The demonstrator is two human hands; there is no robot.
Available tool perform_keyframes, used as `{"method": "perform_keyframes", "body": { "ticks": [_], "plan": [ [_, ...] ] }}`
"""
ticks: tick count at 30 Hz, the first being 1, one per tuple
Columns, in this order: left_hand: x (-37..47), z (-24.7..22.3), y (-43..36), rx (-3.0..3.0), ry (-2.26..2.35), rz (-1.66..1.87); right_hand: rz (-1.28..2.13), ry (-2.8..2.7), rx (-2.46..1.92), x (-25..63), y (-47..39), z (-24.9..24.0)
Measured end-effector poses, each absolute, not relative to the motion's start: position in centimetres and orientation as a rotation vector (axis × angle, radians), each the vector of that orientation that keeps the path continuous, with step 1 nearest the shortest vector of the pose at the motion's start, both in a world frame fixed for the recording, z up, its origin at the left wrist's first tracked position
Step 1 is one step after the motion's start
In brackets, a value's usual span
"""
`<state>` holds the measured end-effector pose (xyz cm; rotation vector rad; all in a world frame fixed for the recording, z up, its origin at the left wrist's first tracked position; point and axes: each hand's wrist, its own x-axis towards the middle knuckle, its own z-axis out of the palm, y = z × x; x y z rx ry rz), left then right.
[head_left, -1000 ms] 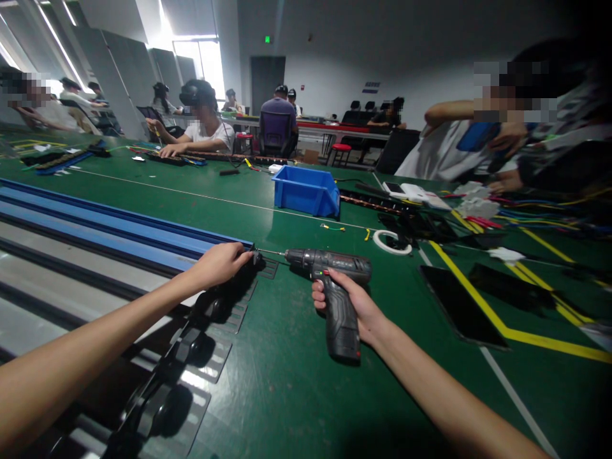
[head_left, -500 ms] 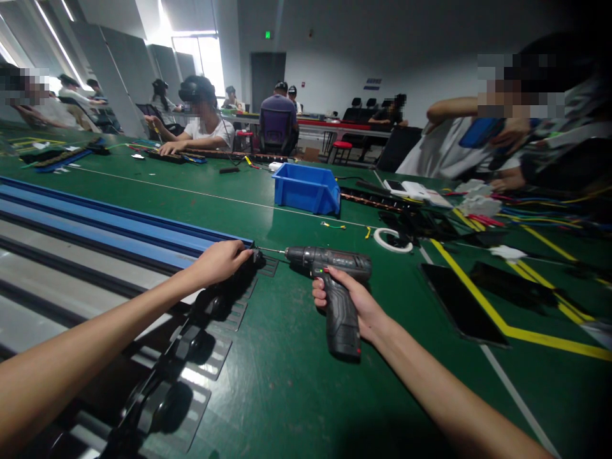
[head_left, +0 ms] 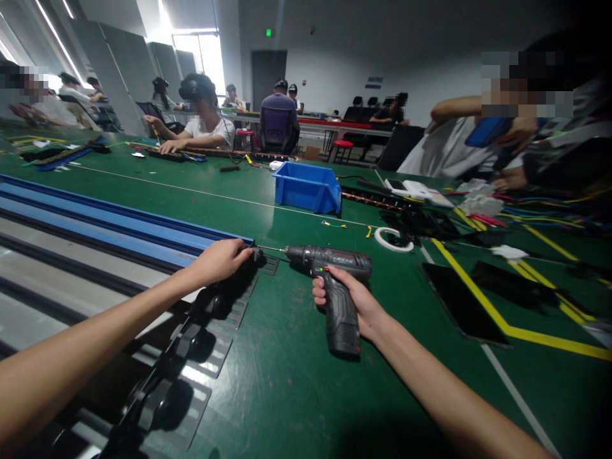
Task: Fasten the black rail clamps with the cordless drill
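Drill point(head_left: 342, 258) in right hand point(head_left: 362, 303), pose unchanged (bit point(head_left: 272, 248) perhaps touching blue rail point(head_left: 115, 214)).

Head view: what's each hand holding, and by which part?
Right hand holds the drill by its handle. Left hand is at the end of the blue rail; whether it grips anything, I can't tell.

The left forearm point(head_left: 109, 335) and right forearm point(head_left: 430, 382) are bare, slim and tapering; the left hand point(head_left: 218, 262) and right hand point(head_left: 364, 306) are bare too.
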<state>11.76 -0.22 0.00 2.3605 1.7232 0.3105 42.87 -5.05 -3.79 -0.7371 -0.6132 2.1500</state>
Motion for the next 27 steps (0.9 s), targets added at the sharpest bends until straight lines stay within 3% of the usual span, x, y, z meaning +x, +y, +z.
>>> {"method": "perform_keyframes", "body": {
  "ticks": [27],
  "plan": [
    [11.77,0.02,-0.12,2.353,1.705,0.311,2.162,-0.649,-0.769,43.11,-4.76,-4.24]
  ]
}}
